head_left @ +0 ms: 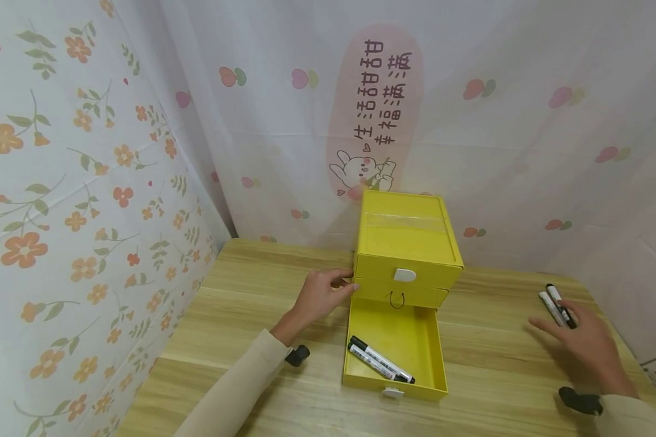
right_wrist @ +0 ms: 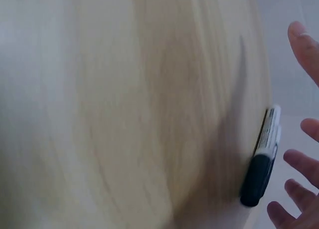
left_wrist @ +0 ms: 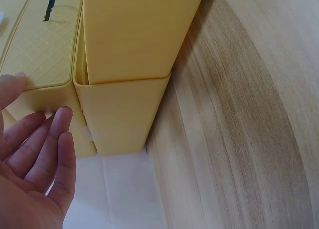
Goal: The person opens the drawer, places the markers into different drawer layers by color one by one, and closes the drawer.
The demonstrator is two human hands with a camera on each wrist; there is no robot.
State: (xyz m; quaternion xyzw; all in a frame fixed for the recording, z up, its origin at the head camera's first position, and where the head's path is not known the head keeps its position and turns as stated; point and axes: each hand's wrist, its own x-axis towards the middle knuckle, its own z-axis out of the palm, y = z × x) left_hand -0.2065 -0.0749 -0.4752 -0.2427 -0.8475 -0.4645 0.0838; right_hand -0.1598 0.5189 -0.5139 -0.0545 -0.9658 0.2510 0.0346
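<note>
A yellow drawer cabinet [head_left: 410, 227] has its bottom drawer [head_left: 434, 346] pulled out. Two markers [head_left: 379, 358] with black caps lie crossed inside it, towards the front left. Beside the cabinet is my left hand [head_left: 321, 296], its thumb on the front edge of the middle drawer [left_wrist: 42, 54] and its loosely bent fingers along the side. Far to the right, two more white-and-black markers [head_left: 552, 308] lie close together on the table. My right hand [head_left: 587, 340] reaches over them with fingers spread; in the right wrist view its fingertips are beside the markers [right_wrist: 262, 159].
The cabinet stands on a wood-grain table [head_left: 246, 279], near the back edge. A white tab [head_left: 404, 275] is on the top drawer, a black cord loop [head_left: 397, 300] on the middle one. Patterned curtains [head_left: 279, 133] hang behind and at the left.
</note>
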